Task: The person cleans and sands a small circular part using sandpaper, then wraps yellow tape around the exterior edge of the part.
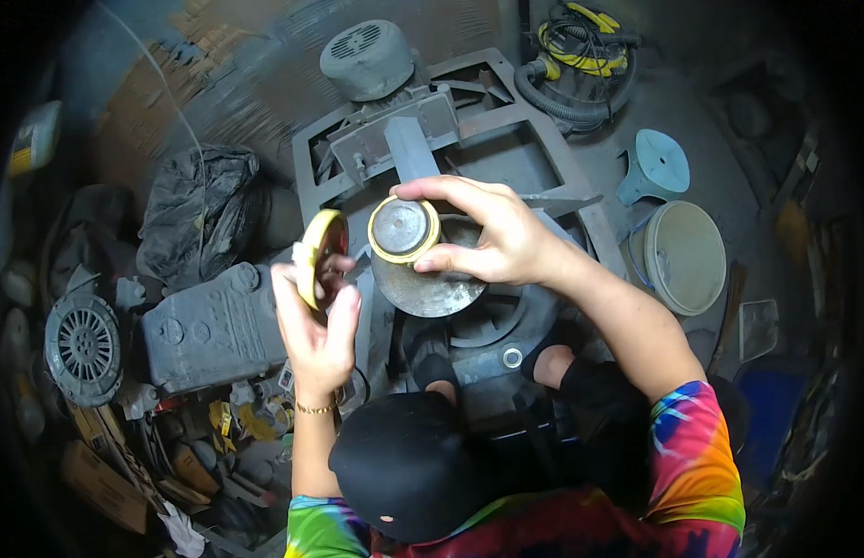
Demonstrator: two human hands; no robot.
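Observation:
My left hand (pixel 316 344) holds a yellow ring-shaped piece (pixel 311 265) on edge, with its hollow, reddish-dark inner side turned right. Thumb and fingers of my right hand (pixel 488 232) grip the rim of a round yellow-edged piece (pixel 432 219), which has a dark metal disc (pixel 400 228) in its middle. Directly below this piece lies a broad, dull metal wheel (pixel 436 290), partly covered by my right hand. The two yellow pieces are apart. Whether the disc is fixed in its yellow rim I cannot tell.
Ahead stands a dusty metal frame (pixel 585 200) with a grey electric motor (pixel 367 60). A ribbed gearbox-like housing (pixel 209 325) is on the left. To the right are a blue stool (pixel 659 163), a white bucket (pixel 689 256) and a yellow-black vacuum cleaner (pixel 590 56).

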